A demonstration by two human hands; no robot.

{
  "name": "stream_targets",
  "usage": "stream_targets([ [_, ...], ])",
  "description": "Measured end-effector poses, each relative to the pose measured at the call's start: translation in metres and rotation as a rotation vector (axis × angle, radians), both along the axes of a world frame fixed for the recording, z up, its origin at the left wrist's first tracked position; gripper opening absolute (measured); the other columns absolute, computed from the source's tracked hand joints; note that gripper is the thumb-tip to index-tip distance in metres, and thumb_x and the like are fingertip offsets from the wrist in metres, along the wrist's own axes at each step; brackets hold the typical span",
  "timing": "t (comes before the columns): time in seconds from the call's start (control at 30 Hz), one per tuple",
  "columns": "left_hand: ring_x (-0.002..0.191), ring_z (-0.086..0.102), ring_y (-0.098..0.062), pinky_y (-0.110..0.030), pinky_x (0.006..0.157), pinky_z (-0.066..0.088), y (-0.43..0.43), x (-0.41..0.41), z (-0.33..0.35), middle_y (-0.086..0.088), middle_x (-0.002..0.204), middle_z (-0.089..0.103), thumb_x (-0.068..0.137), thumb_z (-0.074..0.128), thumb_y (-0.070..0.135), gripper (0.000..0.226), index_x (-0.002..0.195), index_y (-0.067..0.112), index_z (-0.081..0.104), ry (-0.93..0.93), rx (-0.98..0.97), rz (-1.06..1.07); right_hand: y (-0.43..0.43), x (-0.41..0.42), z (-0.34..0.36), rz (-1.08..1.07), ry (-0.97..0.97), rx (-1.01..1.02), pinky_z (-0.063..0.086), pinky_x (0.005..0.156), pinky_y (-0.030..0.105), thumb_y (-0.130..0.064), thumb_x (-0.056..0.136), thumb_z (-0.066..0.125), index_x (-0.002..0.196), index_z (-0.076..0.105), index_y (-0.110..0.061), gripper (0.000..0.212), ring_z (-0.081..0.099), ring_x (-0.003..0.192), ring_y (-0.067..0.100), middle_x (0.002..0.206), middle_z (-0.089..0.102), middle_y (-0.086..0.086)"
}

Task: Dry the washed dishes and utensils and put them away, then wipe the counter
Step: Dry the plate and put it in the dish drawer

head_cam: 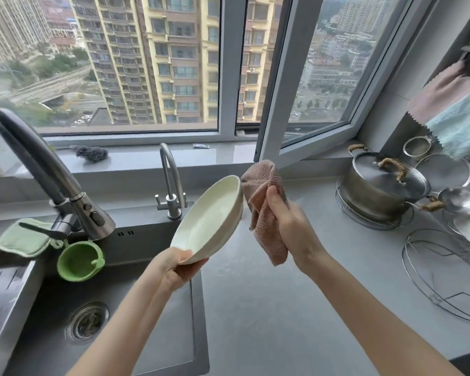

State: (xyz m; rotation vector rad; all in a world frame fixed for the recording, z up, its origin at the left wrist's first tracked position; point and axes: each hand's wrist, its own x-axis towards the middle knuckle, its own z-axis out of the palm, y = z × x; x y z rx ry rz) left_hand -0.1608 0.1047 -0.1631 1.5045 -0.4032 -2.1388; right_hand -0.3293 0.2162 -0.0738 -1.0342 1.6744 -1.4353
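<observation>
From the head view, the left hand [180, 270] grips the near rim of a shallow cream dish [209, 221], thumb on the inside and fingers curled beneath it. The dish is held in the air, tilted with its hollow facing left and up, above the right edge of the steel sink [52, 308], where the sink meets the grey counter [296, 321]. The right hand [291, 226] is clenched around a bunched pink cloth [263, 213], whose upper folds touch the far rim of the dish while its loose end hangs below the fist. A tall dark faucet [46, 175] arches over the sink at the left, and a smaller curved tap [171, 180] stands behind the dish. A green pad [25, 237] and a green cup [79, 263] sit by the faucet's base at the sink's back edge. A steel scrubber [92, 153] lies on the window sill. At the right, a lidded steel pot [383, 191] sits on a wire stand, a ladle [461, 199] lies beside it, a wire rack [445, 280] rests on the counter nearer the camera, and pink and blue cloths [459, 126] hang on the wall above.
</observation>
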Motion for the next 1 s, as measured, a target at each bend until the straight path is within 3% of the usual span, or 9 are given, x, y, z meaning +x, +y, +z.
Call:
stream_targets([
  [0.07,0.075,0.058,-0.035,-0.04,0.036,0.052,0.004,0.022,-0.006,-0.021,0.088,0.057,0.092,0.038,-0.011,0.025,0.115,-0.003,0.048,-0.055,-0.018,-0.009,-0.005,-0.002,0.012,0.027,0.256,0.01,0.053,0.083,0.046,-0.061,0.081,0.052,0.092,0.064,-0.036,0.031,0.067,0.086,0.023,0.096,0.068,-0.009],
  [0.13,0.074,0.057,-0.033,-0.04,0.037,0.05,0.011,0.045,-0.007,-0.021,0.086,0.057,0.093,0.038,-0.011,0.022,0.112,-0.003,0.046,-0.098,-0.041,0.007,-0.012,0.001,0.026,0.092,0.351,-0.022,0.054,0.077,0.037,-0.039,0.085,0.062,0.086,0.064,-0.035,0.004,0.067,0.081,0.016,0.09,0.066,-0.006],
  [0.23,0.07,0.057,-0.032,-0.038,0.033,0.05,0.019,0.08,-0.009,-0.02,0.084,0.057,0.093,0.04,-0.01,0.025,0.117,-0.006,0.046,-0.192,-0.076,0.031,-0.025,0.01,0.048,0.24,0.334,-0.043,0.049,0.064,0.018,-0.011,0.088,0.064,0.094,0.058,-0.029,0.019,0.064,0.069,0.003,0.081,0.067,-0.004],
  [0.37,0.068,0.056,-0.032,-0.036,0.03,0.048,0.026,0.126,-0.015,-0.027,0.102,0.056,0.092,0.044,-0.009,0.033,0.125,-0.012,0.044,-0.41,-0.138,0.043,-0.046,0.033,0.059,0.397,0.545,-0.003,0.047,0.073,0.02,-0.014,0.095,0.054,0.094,0.063,-0.022,0.012,0.062,0.08,0.008,0.087,0.067,-0.004],
  [0.6,0.072,0.062,-0.036,-0.035,0.036,0.052,0.032,0.2,-0.026,-0.026,0.097,0.061,0.089,0.042,-0.01,0.029,0.116,-0.008,0.052,-0.623,-0.245,0.06,-0.077,0.081,0.087,0.598,0.786,0.116,0.048,0.078,0.041,-0.036,0.101,0.04,0.1,0.066,-0.007,0.039,0.061,0.084,0.03,0.095,0.068,0.018],
  [0.77,0.073,0.057,-0.037,-0.031,0.027,0.045,0.034,0.242,-0.016,-0.025,0.094,0.059,0.086,0.04,-0.012,0.022,0.102,-0.007,0.054,-0.703,-0.318,0.135,-0.102,0.122,0.118,0.603,0.842,0.002,0.038,0.066,0.034,-0.032,0.101,0.042,0.09,0.064,-0.001,0.04,0.05,0.073,0.022,0.078,0.06,0.015],
  [0.83,0.069,0.056,-0.033,-0.028,0.029,0.044,0.033,0.259,-0.007,-0.022,0.087,0.059,0.084,0.041,-0.013,0.021,0.098,-0.007,0.056,-0.742,-0.353,0.174,-0.114,0.143,0.136,0.596,0.739,-0.086,0.04,0.064,0.031,-0.031,0.1,0.045,0.088,0.067,-0.005,0.036,0.052,0.07,0.02,0.077,0.064,0.014],
  [0.9,0.069,0.057,-0.034,-0.031,0.036,0.048,0.03,0.275,0.003,-0.022,0.085,0.06,0.082,0.043,-0.01,0.022,0.098,-0.008,0.057,-0.803,-0.377,0.196,-0.129,0.163,0.156,0.598,0.6,-0.14,0.045,0.06,0.025,-0.031,0.098,0.05,0.079,0.068,-0.018,0.03,0.056,0.063,0.01,0.065,0.067,-0.002],
  [1.0,0.064,0.056,-0.033,-0.032,0.027,0.045,0.024,0.295,0.025,-0.02,0.08,0.058,0.084,0.042,-0.009,0.019,0.099,-0.008,0.054,-0.843,-0.404,0.235,-0.156,0.196,0.184,0.585,0.498,-0.166,0.052,0.065,0.025,-0.033,0.094,0.056,0.076,0.066,-0.024,0.023,0.061,0.063,0.005,0.066,0.067,-0.009],
])
